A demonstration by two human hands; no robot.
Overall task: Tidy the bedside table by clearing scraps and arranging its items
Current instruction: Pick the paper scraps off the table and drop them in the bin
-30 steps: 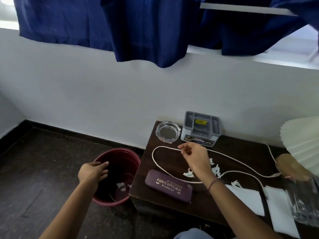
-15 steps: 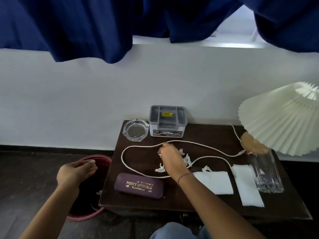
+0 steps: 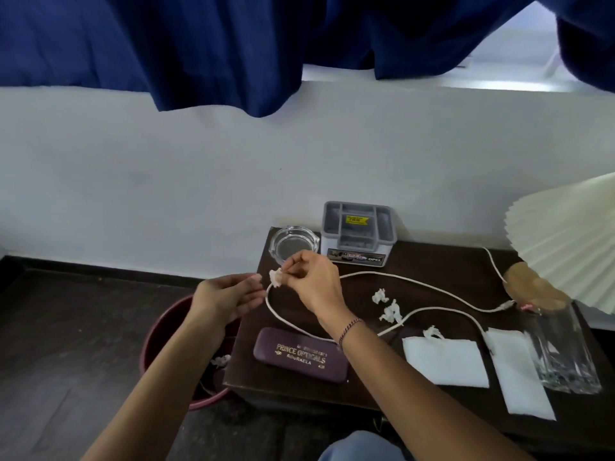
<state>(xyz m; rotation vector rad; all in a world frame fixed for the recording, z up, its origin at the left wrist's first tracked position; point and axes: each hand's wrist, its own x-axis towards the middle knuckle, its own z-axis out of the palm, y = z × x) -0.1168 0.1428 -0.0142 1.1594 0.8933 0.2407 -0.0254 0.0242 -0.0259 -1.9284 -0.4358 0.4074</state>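
Note:
My right hand (image 3: 312, 281) pinches a crumpled white paper scrap (image 3: 275, 277) over the left edge of the dark wooden bedside table (image 3: 382, 390). My left hand (image 3: 229, 296) is cupped, palm up, just left of the scrap and above the maroon bin (image 3: 156, 331). A scrap in the bin (image 3: 220, 361) shows beside my forearm. Three more scraps (image 3: 380, 296) (image 3: 392, 311) (image 3: 432, 332) lie on the table among a looping white cable (image 3: 416, 281). A maroon glasses case (image 3: 301, 355) lies at the front left.
A glass ashtray (image 3: 293, 242) and a grey organiser box (image 3: 358, 232) stand at the back. Two folded white napkins (image 3: 444, 361) (image 3: 519, 374), a clear glass (image 3: 562, 351) and a pleated lamp (image 3: 565, 237) occupy the right side. Blue curtains (image 3: 233, 44) hang above.
My right hand has lifted a scrap from the table's middle and carried it left towards the bin. My left hand rose from the bin's rim and turned palm up beside it.

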